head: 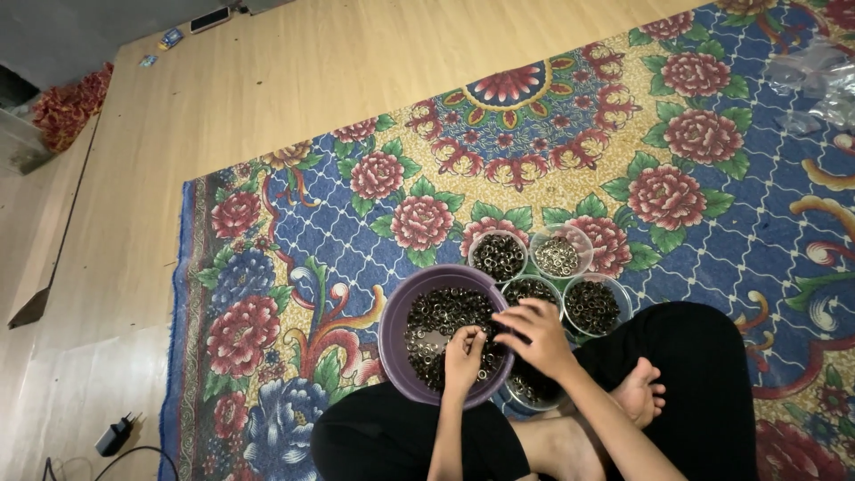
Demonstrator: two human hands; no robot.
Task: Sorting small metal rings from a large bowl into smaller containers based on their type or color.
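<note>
We see the left hand (464, 354) pinching small metal rings (441, 313) inside the purple bowl (398, 331) (set on the floral rug (294, 267)). The right hand (533, 334), fingers curled together, hovers at the bowl's edge beside four clear cups (559, 254) of rings.

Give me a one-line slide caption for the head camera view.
Both hands, left hand and right hand, over a purple bowl of small metal rings on a floral rug.

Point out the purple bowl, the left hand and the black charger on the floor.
purple bowl (393, 331): head view, left rim.
left hand (465, 354): head view, back of hand.
black charger (113, 436): head view, its body.
</note>
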